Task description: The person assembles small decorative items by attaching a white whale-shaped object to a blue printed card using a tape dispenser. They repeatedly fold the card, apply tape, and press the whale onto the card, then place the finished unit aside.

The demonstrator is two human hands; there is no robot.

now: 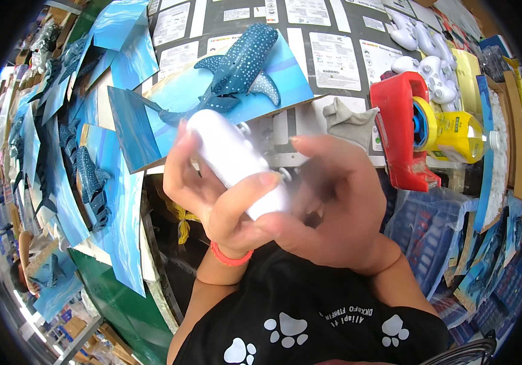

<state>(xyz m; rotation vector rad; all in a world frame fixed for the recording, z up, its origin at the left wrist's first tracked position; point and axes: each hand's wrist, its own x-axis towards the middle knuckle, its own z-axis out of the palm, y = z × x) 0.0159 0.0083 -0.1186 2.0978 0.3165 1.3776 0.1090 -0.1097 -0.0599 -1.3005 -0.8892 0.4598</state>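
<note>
A white remote controller (233,157) with small thumbsticks along its edge rests tilted in my left hand (224,200), whose thumb lies across its back. My right hand (334,205) curves around the controller's near right end, its thumb beside or against the casing. Motion blur and a dark patch hide what is between the right fingers. Just beyond, a spotted blue whale shark toy (245,59) lies on a folded blue ocean-print card (290,84) on the worktable.
At right stand a red tape dispenser (395,132), a yellow-liquid bottle (461,137) and several white controllers (436,75). A grey cloth (347,121) lies beside the dispenser. Shark toys on cards (90,178) pile up at left. Another person (28,264) holds a similar card.
</note>
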